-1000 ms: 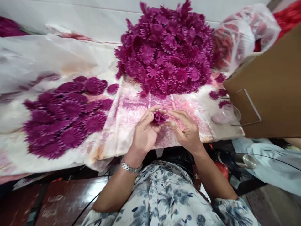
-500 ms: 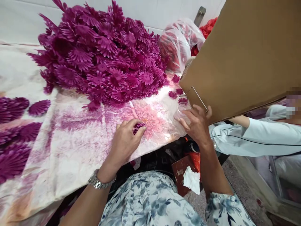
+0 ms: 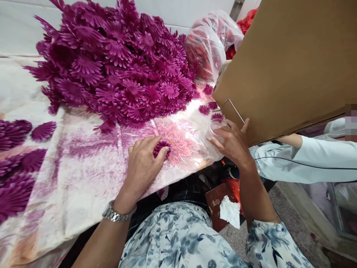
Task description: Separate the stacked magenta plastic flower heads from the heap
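Observation:
My left hand [image 3: 146, 160] pinches a small purple fabric flower [image 3: 162, 149] between thumb and fingers, low over the cloth-covered table [image 3: 92, 186]. To the right, my right hand [image 3: 231, 143] has its thumb and fingers around a small clear cup [image 3: 212, 131] near the table's front edge. A bent metal wire [image 3: 235, 108] rises beside the cup, and a loose purple petal layer [image 3: 216, 117] shows at the cup's far side. Behind my hands lies a big heap of purple petal layers [image 3: 125, 74].
Stacked purple petals [image 3: 16, 190] lie at the left. A cardboard box [image 3: 284, 67] stands tilted at the right, next to a plastic bag of red petals [image 3: 206, 44]. Beyond the box a co-worker's white sleeve [image 3: 323, 158] shows. White paper [image 3: 230, 211] sits below the table edge.
My left hand has shifted slightly left with the purple flower, more of which now shows. My right hand stays at the clear cup, its fingers slightly moved. The camera view has shifted a little.

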Action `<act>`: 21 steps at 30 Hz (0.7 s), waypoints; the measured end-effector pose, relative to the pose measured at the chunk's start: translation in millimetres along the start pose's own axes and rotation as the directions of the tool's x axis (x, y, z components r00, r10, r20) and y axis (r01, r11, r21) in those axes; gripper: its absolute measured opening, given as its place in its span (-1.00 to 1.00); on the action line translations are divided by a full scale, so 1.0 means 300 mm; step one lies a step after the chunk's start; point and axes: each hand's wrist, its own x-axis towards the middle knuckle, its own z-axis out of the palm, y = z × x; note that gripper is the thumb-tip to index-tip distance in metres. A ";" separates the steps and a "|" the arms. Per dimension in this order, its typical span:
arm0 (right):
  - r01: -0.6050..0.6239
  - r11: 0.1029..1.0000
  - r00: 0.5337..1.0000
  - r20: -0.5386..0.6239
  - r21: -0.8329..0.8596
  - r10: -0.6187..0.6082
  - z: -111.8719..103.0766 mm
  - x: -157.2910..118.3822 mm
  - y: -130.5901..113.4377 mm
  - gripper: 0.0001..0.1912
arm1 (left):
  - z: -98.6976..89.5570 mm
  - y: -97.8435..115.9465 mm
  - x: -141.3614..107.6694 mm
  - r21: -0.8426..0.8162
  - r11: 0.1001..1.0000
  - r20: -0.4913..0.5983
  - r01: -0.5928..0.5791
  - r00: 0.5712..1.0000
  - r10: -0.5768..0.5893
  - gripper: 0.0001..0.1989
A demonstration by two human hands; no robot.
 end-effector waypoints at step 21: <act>0.359 0.670 0.933 -0.242 0.649 -0.266 0.015 -0.012 -0.478 -0.77 | -0.129 0.056 -0.051 -0.920 -0.350 0.271 0.176 0.931 -0.244 -0.36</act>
